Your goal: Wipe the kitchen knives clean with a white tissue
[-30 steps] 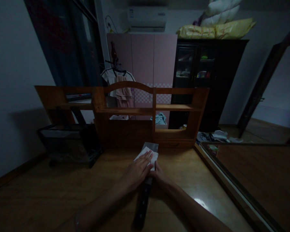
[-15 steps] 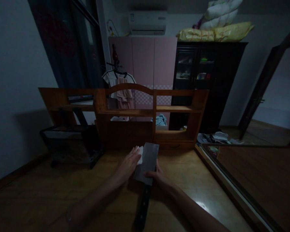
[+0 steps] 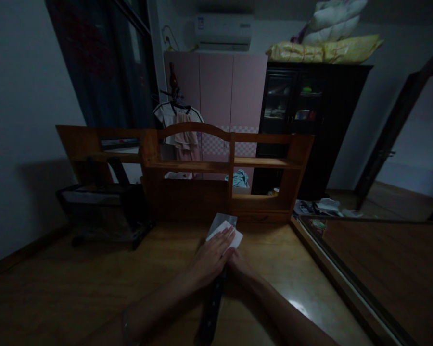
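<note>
A cleaver lies flat on the wooden desk [image 3: 94,298], its black handle [image 3: 210,307] towards me and its grey blade [image 3: 226,220] towards the shelf. My left hand [image 3: 211,257] lies flat with fingers stretched out, pressing a white tissue [image 3: 234,235] on the blade. Under it, my right hand [image 3: 240,264] rests at the blade's near end by the handle. Its fingers are mostly hidden by the left hand.
A wooden desk shelf [image 3: 202,166] stands at the desk's back edge. A dark mesh tray [image 3: 101,211] sits at the left. A mirror in a wooden frame [image 3: 382,269] lies at the right. A pink wardrobe [image 3: 216,91] and a dark cabinet [image 3: 310,110] stand behind.
Half a second ago my left hand and the tissue were off the blade's left edge. The hand has since swept back over the blade and covers most of it.
</note>
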A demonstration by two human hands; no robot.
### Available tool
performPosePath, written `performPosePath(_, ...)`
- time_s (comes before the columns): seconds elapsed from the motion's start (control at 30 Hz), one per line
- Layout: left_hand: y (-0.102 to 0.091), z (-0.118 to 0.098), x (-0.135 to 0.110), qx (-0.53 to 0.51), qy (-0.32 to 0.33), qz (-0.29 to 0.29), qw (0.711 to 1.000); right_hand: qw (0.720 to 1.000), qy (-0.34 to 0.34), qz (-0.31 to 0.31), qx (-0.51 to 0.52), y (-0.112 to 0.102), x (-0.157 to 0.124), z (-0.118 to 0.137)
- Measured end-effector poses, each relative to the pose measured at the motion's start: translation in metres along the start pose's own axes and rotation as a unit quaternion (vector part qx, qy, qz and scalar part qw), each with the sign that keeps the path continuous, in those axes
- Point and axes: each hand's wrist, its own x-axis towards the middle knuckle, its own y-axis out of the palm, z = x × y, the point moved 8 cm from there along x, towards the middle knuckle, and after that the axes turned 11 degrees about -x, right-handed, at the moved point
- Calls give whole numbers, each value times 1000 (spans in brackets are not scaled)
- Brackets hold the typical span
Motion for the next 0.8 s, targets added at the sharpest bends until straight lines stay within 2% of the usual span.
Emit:
performPosePath(0.17, -12, 19, 1, -10, -11, -8, 1000, 998, 17, 37, 54, 9, -7, 5)
performPosePath(0.37, -21, 45, -10, -69, -74, -36, 994, 991, 46, 63, 105, 15, -14, 18)
performPosePath(0.5, -28, 71, -14, -85, -108, -76, 988, 992, 45, 58, 104, 14, -14, 23)
performPosePath(0.6, -46, 87, -10, -69, -132, -115, 982, 991, 48, 59, 106, 14, -14, 21)
performPosePath(0.7, -70, 76, -2, -60, -120, -149, 980, 991, 46, 61, 112, 15, -15, 18)
performPosePath(0.8, -73, 37, 7, -36, -53, -126, 990, 992, 42, 59, 103, 14, -13, 15)
